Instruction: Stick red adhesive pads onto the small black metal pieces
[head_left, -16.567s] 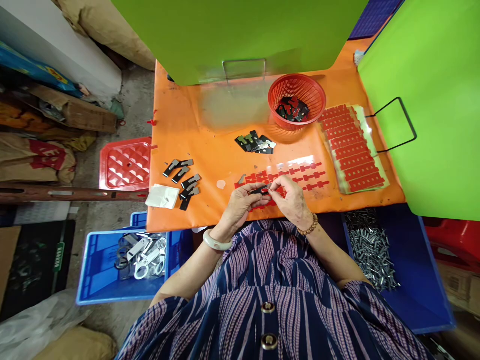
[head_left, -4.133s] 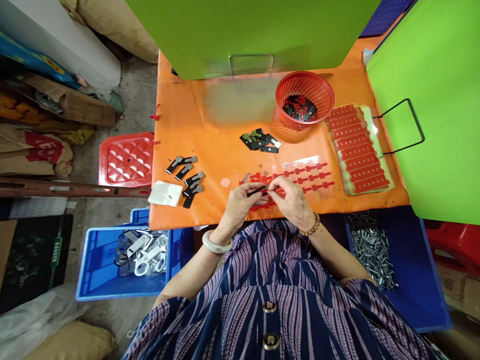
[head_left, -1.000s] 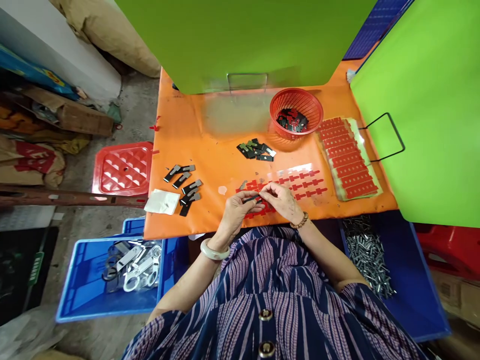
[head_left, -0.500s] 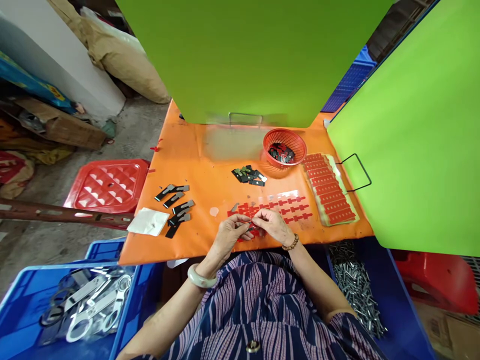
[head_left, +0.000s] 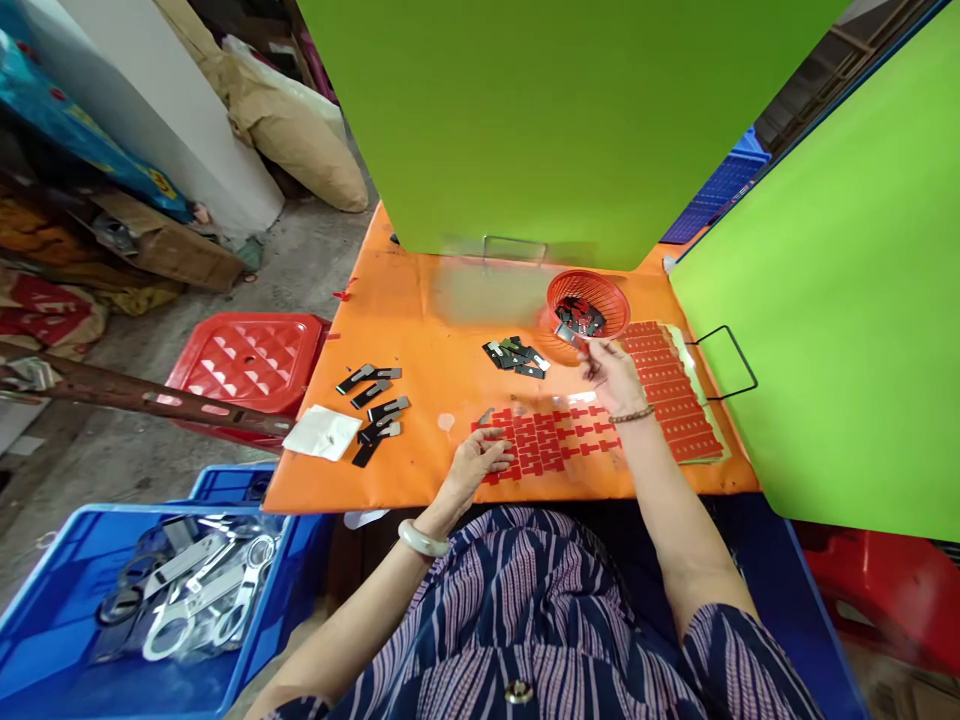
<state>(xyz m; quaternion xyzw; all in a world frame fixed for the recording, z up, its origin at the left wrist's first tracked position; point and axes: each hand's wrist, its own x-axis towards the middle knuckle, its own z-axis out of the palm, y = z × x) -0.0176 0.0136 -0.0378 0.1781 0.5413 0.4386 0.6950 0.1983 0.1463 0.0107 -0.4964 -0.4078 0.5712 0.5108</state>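
Note:
My right hand (head_left: 611, 375) is pinched on a small flat black-and-metal piece (head_left: 568, 335), held at the front rim of a red plastic basket (head_left: 622, 318). Dark and red pieces (head_left: 579, 314) lie inside that basket. My left hand (head_left: 480, 465) is at the left end of a sheet of red die-cut stickers (head_left: 551, 430), fingers apart and holding nothing. Between the basket and the sheet, a small heap of black flat pieces (head_left: 516, 355) rests on the orange table. More black-and-metal pieces (head_left: 382, 405) are spread out to the left.
A stack of red sticker sheets (head_left: 667, 390) lies at the right. Green panels with wire handles stand behind (head_left: 555, 120) and right (head_left: 847, 300). A white pad (head_left: 322, 432) lies at the left corner. A blue bin (head_left: 60, 580) and a red stool (head_left: 247, 360) stand left.
My hands were together over the red stickers. The right has moved away, up and right to the basket, with a flat piece; the left has opened and stayed near the sheet.

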